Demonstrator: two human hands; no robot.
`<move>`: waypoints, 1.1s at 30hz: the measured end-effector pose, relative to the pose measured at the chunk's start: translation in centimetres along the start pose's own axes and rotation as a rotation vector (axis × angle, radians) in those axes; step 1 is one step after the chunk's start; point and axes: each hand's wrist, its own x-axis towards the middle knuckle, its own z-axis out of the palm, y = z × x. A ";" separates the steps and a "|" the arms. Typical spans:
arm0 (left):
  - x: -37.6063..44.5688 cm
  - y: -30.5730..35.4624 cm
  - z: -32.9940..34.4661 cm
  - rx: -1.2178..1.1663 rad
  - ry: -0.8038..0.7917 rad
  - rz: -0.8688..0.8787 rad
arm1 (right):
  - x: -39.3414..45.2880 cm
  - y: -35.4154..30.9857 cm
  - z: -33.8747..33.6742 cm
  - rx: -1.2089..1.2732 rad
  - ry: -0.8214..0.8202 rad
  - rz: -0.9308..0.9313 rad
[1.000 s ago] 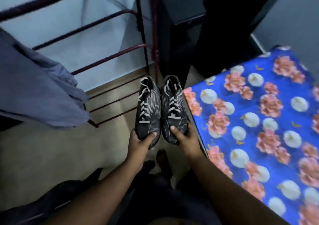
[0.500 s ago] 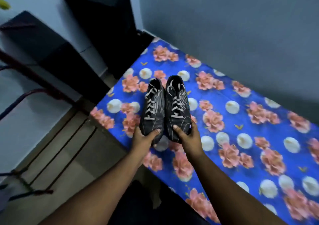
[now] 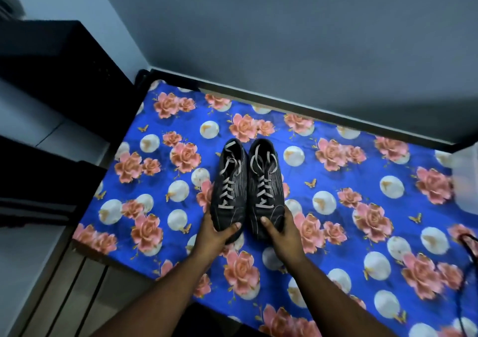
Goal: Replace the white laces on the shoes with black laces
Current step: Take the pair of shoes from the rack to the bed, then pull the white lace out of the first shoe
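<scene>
- The two dark shoes (image 3: 244, 186) sat side by side over the middle of the bed, toes toward the person, white laces (image 3: 262, 178) threaded and loose at the top.
- The left hand (image 3: 216, 235) gripped one toe, thumb on top; the right hand (image 3: 283, 229) gripped the other.
- Setting them flat, then undoing one at a time, seemed wisest.
- The uppers looked finely striped; the floral sheet (image 3: 362, 181) smooth.
- A thin black cord (image 3: 469, 254), perhaps a lace, lay at the right edge.
</scene>
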 end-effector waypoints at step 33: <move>9.1 -4.4 -3.0 0.340 -0.272 0.602 | 2.7 5.6 0.7 -0.493 0.278 -0.484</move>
